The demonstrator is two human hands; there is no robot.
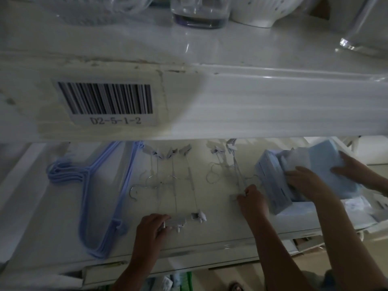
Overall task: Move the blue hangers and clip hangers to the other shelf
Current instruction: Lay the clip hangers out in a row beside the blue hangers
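A stack of blue hangers (88,198) lies flat at the left of the lower shelf (63,217). To its right lie two groups of white clip hangers with wire hooks, one (174,185) in the middle and the other (228,164) further right. My left hand (152,226) is closed on the near clips of the middle group. The near end of the right group is pinched in my right hand (252,201). The far ends of all the hangers run under the upper shelf's front edge.
The upper shelf (252,106) carries a barcode label (105,101) marked D2-5-1-2, with glass containers (199,11) and a white basket (258,11) on top. At the right, another person's two hands (306,181) hold blue packages (273,181). Boxes lie below the shelf's front edge.
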